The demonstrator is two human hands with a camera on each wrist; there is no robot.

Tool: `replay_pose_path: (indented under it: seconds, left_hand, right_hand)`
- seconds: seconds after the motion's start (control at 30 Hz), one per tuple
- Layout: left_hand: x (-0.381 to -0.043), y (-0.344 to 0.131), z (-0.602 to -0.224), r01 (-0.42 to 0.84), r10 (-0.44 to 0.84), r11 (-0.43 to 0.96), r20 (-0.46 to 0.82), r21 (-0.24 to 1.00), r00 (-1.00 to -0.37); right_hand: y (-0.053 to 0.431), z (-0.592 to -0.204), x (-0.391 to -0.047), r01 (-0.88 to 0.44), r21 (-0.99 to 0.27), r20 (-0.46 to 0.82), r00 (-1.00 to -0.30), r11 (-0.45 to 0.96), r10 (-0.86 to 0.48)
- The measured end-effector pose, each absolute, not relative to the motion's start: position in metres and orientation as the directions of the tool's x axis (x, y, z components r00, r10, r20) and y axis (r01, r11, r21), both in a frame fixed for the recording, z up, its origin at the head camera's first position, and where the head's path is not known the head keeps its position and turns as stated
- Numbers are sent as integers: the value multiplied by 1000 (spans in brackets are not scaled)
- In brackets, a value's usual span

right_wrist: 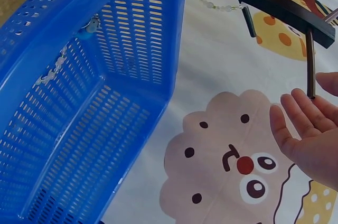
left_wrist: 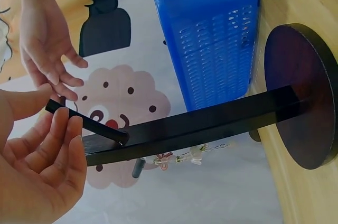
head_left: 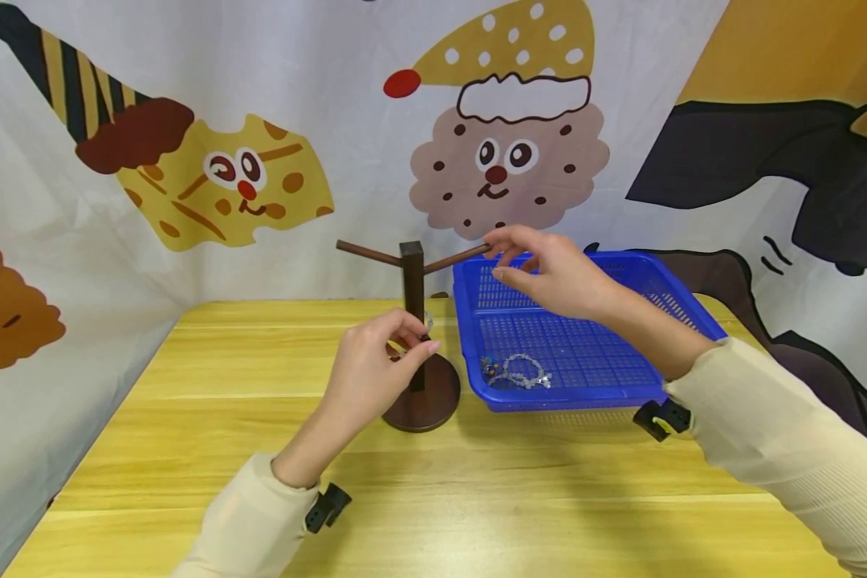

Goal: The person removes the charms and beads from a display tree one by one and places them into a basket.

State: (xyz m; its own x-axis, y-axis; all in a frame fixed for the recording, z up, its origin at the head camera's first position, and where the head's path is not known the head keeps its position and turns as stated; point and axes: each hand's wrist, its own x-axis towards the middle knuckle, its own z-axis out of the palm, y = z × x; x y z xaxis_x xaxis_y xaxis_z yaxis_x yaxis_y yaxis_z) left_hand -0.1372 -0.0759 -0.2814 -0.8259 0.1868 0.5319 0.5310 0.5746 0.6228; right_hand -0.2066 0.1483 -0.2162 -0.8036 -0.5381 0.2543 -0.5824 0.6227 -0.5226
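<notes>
A dark brown wooden stand (head_left: 413, 281) with a round base (head_left: 422, 405) and several pegs stands upright on the table. In the left wrist view, my left hand (left_wrist: 39, 176) pinches the tip of its front peg (left_wrist: 97, 126) between thumb and forefinger. My right hand (head_left: 559, 277) is at the end of the upper right peg (head_left: 453, 259); in the right wrist view its loosely extended fingers (right_wrist: 298, 113) touch or nearly touch that tip, thumb apart. A beaded bracelet (right_wrist: 222, 7) hangs from a rear peg behind the post, mostly hidden in the head view.
Right of the stand, a blue perforated basket (head_left: 585, 397) sits on the wooden table (head_left: 433, 506). Inside, near its front left corner, lie a clear beaded bracelet (head_left: 544, 379) and a small coloured piece (head_left: 488, 368). A patterned cloth (head_left: 368, 160) hangs behind the table.
</notes>
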Motion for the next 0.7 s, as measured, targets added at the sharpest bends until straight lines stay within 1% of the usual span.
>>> replay_pose_path:
  seconds: [0.27, 0.5, 0.7]
  left_hand:
    - [-136, -77, -282, 531, 182, 580, 538, 618, -823]
    - [-133, -85, -281, 479, 146, 593, 499, 647, -854]
    - [-134, -93, -281, 448, 112, 597, 483, 666, -868]
  right_hand:
    - [150, -215, -205, -574, -540, 247, -807, 616, -536]
    - [150, -215, -201, -594, -555, 267, -790, 582, -552]
    - [149, -214, -196, -607, -559, 276, -779, 564, -564]
